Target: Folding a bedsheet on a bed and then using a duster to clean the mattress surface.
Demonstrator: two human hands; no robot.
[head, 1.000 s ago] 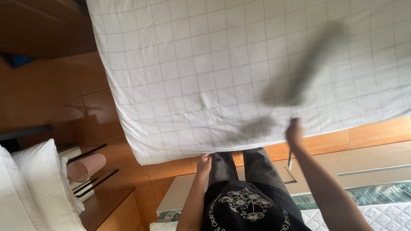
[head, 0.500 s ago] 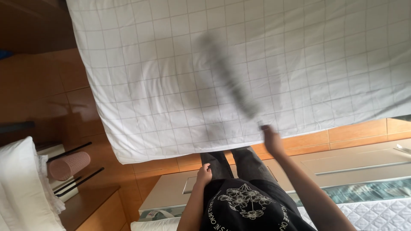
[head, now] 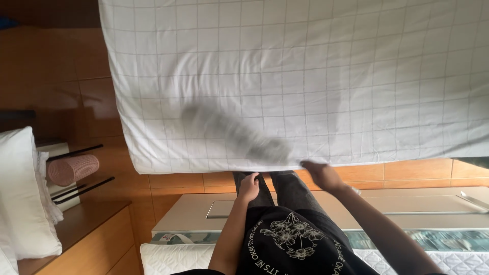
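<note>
Motion-blurred grey object [head: 237, 135] (kind unclear), white sheet [head: 326, 76] cropped top, right

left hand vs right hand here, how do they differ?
The right hand reaches out to the edge of the white grid-patterned sheet, beside a blurred grey brush-like thing; the left hand hangs close to the body, touching nothing. The right arm stretches forward; the left stays tucked in. Both are bare.

A wide bed [head: 153, 127] fills the far part of the scene, and a white quilted cover with a grey grid pattern [head: 316, 71] lies spread flat over it. At the near left, a brown wooden bedside cabinet [head: 86, 239] carries a white pillow [head: 23, 193].
</note>
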